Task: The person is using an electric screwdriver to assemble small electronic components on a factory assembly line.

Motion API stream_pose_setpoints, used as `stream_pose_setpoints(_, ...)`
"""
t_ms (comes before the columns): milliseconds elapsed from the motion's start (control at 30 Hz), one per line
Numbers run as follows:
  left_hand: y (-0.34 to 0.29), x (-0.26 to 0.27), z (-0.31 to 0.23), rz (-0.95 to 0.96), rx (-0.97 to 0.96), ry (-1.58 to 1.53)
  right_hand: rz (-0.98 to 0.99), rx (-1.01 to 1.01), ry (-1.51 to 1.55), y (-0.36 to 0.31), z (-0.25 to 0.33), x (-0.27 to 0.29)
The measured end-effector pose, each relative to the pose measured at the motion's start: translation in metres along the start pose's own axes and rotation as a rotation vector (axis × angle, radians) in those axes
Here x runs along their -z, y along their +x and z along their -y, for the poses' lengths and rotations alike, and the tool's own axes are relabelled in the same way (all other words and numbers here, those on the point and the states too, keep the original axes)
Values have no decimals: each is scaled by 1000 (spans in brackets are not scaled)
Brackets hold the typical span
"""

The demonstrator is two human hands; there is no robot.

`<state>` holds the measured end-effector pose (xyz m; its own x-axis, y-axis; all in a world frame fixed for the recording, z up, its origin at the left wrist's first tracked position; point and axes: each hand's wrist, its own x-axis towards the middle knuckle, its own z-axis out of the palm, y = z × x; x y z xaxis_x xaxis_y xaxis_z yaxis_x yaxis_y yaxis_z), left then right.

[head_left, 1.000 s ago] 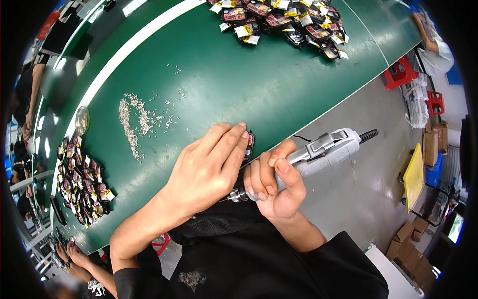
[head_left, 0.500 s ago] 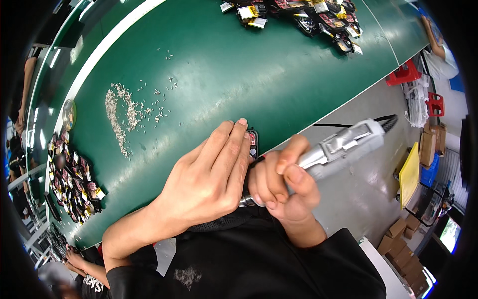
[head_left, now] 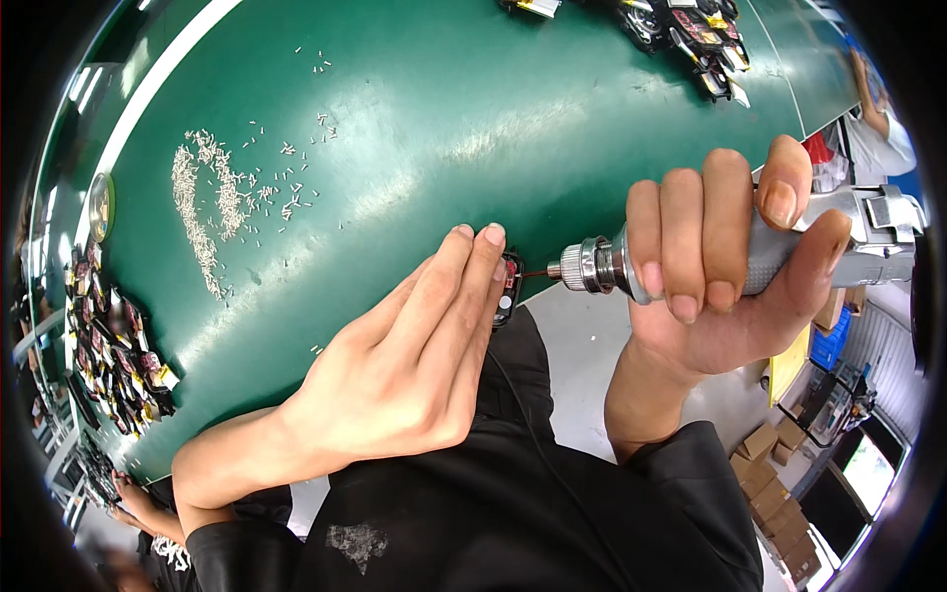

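My right hand (head_left: 725,266) is wrapped round a grey electric screwdriver (head_left: 600,266), which lies level with its bit pointing left. The thin bit reaches the small black device (head_left: 505,311), at a reddish part inside its casing. Whether the tip sits on a screw is too small to tell. With its fingers stretched and pressed together, my left hand (head_left: 404,355) holds the device near the table's edge. Its fingers and palm hide the device's left side; the thumb is out of sight.
A green table (head_left: 395,128) bears a scattered pile of small screws (head_left: 202,212). Heaps of similar devices lie at the left (head_left: 113,345) and far right (head_left: 691,30). A black cable (head_left: 518,395) runs down across my front. Another person's arm (head_left: 143,508) shows at lower left.
The screwdriver has swung from a slant against my body to level, its bit now at the device. My right hand has moved right and up. My left hand stays on the device.
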<state>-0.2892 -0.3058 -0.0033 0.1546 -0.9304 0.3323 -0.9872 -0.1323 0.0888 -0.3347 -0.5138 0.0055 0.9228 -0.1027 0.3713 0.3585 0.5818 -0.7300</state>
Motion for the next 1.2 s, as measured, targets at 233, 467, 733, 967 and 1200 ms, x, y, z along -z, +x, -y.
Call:
stream_pose_setpoints(233, -2, -4, 0, -41, 22, 2, -28, -12, -4, 0, -7, 1)
stream_pose_setpoints(467, 0, -4, -2, -57, 19, -25, 65, -98, -122, 0, 2, -3)
stream_pose_setpoints(733, -1, 2, 3, -33, 5, -41, 138, -102, -127, 10, -7, -8)
stream_pose_setpoints(967, -11, 16, -1, 22, 31, 52, 93, -39, -96, 18, -23, -30)
stream_pose_setpoints(1200, -51, 35, 1, -112, 213, 9, 35, 105, 214, 15, -13, -22)
